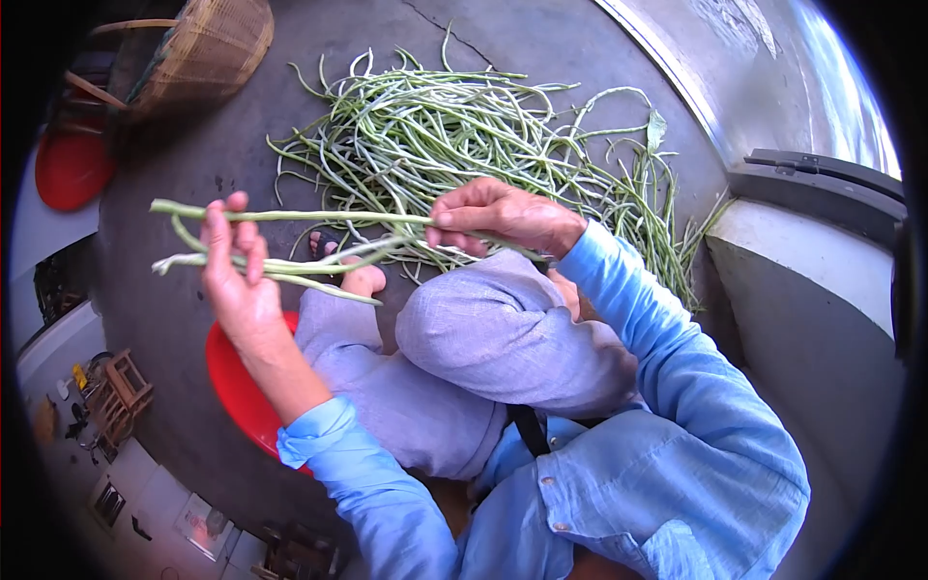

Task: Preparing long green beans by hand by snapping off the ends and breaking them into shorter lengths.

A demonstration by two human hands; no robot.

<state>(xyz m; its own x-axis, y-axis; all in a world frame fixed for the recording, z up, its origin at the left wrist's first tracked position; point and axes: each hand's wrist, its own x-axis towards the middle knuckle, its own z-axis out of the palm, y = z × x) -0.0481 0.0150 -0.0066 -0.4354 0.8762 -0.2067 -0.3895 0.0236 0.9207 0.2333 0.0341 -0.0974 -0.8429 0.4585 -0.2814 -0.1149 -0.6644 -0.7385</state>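
Note:
Several long green yardlong beans (319, 267) lie across my left hand (239, 254), gripped between its thumb and fingers. Their cut or pale ends stick out to the left. My right hand (500, 216) pinches one of the beans (333, 216) farther along, so it runs nearly straight between both hands. Past the right fingers its far end is partly hidden. Beyond my hands a large tangled heap of yardlong beans (435, 130) spreads over the floor, with a leaf (656, 130) at its right side.
A woven bamboo basket (217, 54) lies at the upper left near a red plastic stool (72, 170). Another red plastic item (239, 391) is beside my left leg. A low white wall (805, 261) and a door sill (674, 72) stand right. Small wooden chairs (127, 391) are lower left.

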